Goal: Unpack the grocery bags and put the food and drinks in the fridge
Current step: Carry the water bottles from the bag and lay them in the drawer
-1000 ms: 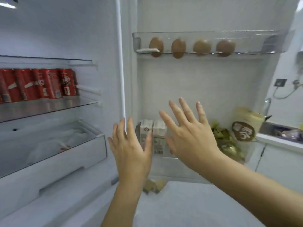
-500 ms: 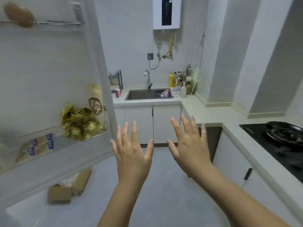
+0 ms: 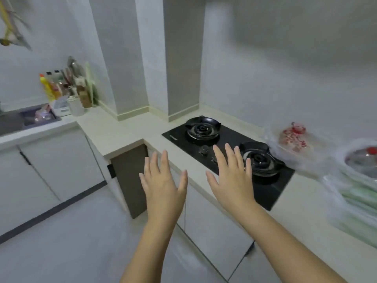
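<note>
Now holding left hand [image 3: 163,186] and right hand [image 3: 232,180] spread wide and empty by the stove [image 3: 226,139], plastic bags [image 3: 293,144] lying at three o'clock on the counter [image 3: 122,129], probably soft, slippery and floppy, best gathered at the bunched tops.

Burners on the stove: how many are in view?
2. The far burner sits at the far end of the stove; the near burner at its near end, partly behind the right hand. None seems hidden.

Soft even indoor light; motion blur at right edge, wide-angle bending
</note>
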